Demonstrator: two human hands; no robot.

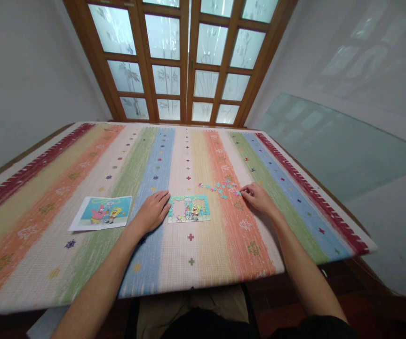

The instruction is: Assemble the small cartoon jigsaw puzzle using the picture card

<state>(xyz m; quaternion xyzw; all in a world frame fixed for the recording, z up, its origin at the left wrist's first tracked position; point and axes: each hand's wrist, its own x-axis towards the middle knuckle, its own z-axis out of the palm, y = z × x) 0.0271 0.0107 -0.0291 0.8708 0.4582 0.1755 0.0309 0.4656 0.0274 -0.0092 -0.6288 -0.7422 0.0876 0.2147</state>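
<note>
Left hand (152, 210) lying flat, bracing puzzle (189, 208) left edge; right hand (256, 196) pinching loose piece (238, 192), should be lifting cleanly.

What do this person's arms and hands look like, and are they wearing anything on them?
Both forearms are bare, with no sleeves in view. The left hand and right hand are bare too: no gloves, and no watch, ring or bracelet that I can make out.

Wooden frosted-glass doors (185, 61) stand behind a striped table (65, 188), white walls (19, 70) around.
</note>
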